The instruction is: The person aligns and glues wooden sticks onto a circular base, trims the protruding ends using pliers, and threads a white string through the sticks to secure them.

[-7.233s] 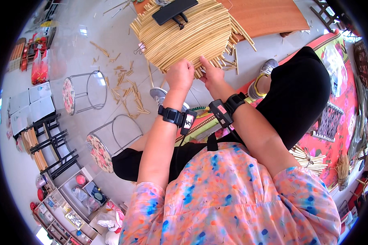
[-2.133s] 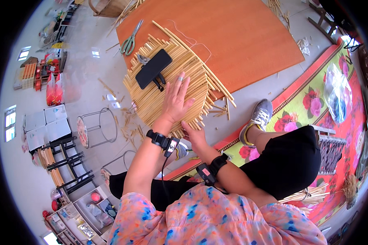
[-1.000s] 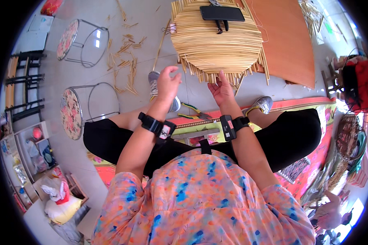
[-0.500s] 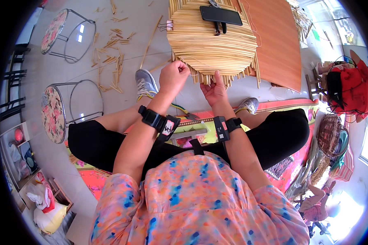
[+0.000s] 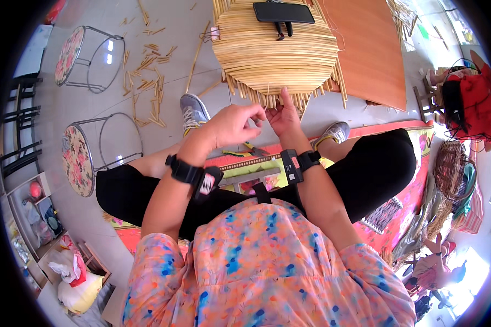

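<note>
A round mat of woven bamboo strips (image 5: 275, 52) lies on the floor in front of my knees, with loose strip ends sticking out along its near edge. My left hand (image 5: 235, 124) hovers just below that edge, its fingertips pinched together on a thin pale strand that runs up to the mat. My right hand (image 5: 282, 115) is beside it, fingers raised and touching the strip ends at the mat's near edge. A black phone (image 5: 283, 12) rests on the far part of the mat. Both wrists carry black bands.
An orange board (image 5: 368, 52) lies right of the mat. Cut bamboo pieces (image 5: 147, 87) litter the grey floor at left, near two wire stools with floral tops (image 5: 76, 158). A red and patterned rug (image 5: 414, 180) is under my legs. Baskets (image 5: 453, 169) sit at right.
The view shifted as my head moved. My left hand came back from the top of the mat to its near edge, and both hands now meet close together there.
</note>
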`<state>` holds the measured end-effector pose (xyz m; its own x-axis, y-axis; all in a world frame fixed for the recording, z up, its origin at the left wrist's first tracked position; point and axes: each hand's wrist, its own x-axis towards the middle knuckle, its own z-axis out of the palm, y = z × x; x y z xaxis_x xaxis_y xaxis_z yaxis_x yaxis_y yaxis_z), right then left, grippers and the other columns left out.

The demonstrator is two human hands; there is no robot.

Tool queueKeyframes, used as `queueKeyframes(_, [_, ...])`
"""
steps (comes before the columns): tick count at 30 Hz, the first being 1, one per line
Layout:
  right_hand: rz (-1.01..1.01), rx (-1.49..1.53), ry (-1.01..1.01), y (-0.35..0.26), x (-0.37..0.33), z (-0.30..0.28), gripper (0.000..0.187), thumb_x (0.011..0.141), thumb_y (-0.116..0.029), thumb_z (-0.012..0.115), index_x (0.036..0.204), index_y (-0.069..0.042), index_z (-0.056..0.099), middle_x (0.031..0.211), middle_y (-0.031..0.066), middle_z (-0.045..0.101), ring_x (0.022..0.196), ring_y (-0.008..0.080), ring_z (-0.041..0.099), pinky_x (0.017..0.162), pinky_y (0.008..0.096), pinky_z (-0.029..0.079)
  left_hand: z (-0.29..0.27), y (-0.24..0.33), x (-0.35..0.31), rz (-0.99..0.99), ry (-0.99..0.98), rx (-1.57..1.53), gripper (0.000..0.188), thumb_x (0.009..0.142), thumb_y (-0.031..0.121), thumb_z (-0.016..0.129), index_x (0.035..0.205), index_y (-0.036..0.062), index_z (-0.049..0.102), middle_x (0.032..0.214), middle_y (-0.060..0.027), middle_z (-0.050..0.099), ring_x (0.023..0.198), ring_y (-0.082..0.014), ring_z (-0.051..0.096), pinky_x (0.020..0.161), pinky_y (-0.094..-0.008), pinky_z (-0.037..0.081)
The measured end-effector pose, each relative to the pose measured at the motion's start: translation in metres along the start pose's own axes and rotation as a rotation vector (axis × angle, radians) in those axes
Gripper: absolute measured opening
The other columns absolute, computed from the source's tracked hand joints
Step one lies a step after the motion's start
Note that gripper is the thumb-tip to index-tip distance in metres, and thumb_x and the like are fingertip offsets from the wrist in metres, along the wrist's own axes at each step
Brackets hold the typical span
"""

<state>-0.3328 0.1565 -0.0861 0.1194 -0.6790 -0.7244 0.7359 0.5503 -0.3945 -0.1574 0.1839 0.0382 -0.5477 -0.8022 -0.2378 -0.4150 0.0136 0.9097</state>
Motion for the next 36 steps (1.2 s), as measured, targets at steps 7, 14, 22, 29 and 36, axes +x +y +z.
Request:
queueKeyframes(7, [0.035, -0.05, 0.059, -0.006, -0.004, 0.003, 0.041, 0.079, -0.044, 0.07, 0.107, -0.016, 0.058, 0.096, -0.0011, 0.063, 0.086, 0.0182, 0.061, 0.075, 0.0329, 0.05, -0.017, 0.031, -0.032, 0.498, 0.4, 0.672, 0.026, 0.073, 0.008, 0.066, 0.098, 0.0093, 0.061, 0.106, -0.0098, 0.063, 0.077, -0.0232, 0.061, 0.065, -0.0337, 0.048])
queueKeyframes(14, [-0.019, -0.022, 0.089, 0.001, -0.01, 0.013, 0.042, 0.077, -0.042, 0.073, 0.106, -0.016, 0.057, 0.094, -0.0008, 0.061, 0.08, 0.0181, 0.059, 0.072, 0.0323, 0.048, -0.001, -0.091, -0.01, -0.197, 0.358, 0.084, 0.02, 0.086, 0.013, 0.06, 0.102, 0.0018, 0.058, 0.094, -0.0047, 0.064, 0.072, -0.0123, 0.062, 0.06, -0.0278, 0.048])
queueKeyframes(22, [-0.013, -0.048, 0.224, -0.004, 0.0, 0.009, 0.028, 0.078, -0.04, 0.073, 0.092, -0.019, 0.061, 0.077, -0.0062, 0.06, 0.065, 0.0094, 0.055, 0.053, 0.0235, 0.043, 0.058, -0.16, 0.068, -0.299, 0.516, -1.242, 0.024, 0.085, 0.004, 0.053, 0.108, 0.0088, 0.055, 0.087, -0.0014, 0.06, 0.083, -0.0144, 0.061, 0.066, -0.0286, 0.044])
queueKeyframes(29, [-0.042, -0.077, 0.235, -0.001, -0.007, 0.014, 0.044, 0.077, -0.053, 0.069, 0.106, -0.023, 0.056, 0.094, -0.0054, 0.059, 0.078, 0.0103, 0.053, 0.062, 0.0266, 0.039, 0.086, -0.157, 0.097, -0.041, 0.425, -1.591, 0.033, 0.087, 0.005, 0.055, 0.12, 0.009, 0.053, 0.111, -0.0054, 0.061, 0.098, -0.0178, 0.059, 0.08, -0.0323, 0.049])
queueKeyframes(36, [0.028, -0.177, 0.329, -0.004, -0.012, 0.028, 0.051, 0.072, -0.058, 0.07, 0.11, -0.028, 0.053, 0.101, -0.0083, 0.055, 0.084, 0.0109, 0.044, 0.064, 0.0287, 0.028, 0.077, -0.162, 0.091, -0.102, 0.415, -1.466, 0.04, 0.078, -0.01, 0.056, 0.116, 0.0022, 0.053, 0.109, -0.0069, 0.061, 0.099, -0.0189, 0.059, 0.082, -0.0295, 0.049])
